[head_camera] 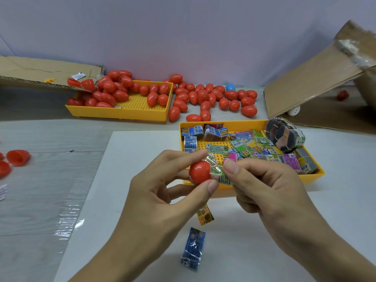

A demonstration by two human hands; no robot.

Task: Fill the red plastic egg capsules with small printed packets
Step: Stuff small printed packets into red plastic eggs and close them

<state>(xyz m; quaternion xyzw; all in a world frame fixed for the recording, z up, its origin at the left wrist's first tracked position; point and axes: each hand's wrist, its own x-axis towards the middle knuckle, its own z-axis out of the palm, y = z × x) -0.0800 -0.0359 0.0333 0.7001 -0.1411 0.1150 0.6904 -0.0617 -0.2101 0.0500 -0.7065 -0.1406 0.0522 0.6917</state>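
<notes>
Left hand pinches a red plastic egg capsule half between thumb and fingers, open end facing right, long axis roughly horizontal. Right hand pinches a small crinkled printed packet at that mouth, partly inside. Both are above the near edge of the yellow plastic tray of packets; a blue packet and an orange packet lie on the white board below.

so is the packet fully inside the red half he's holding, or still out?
Partly out. The packet sticks out of the red capsule half in the left hand; the right hand pinches its exposed end.
</notes>
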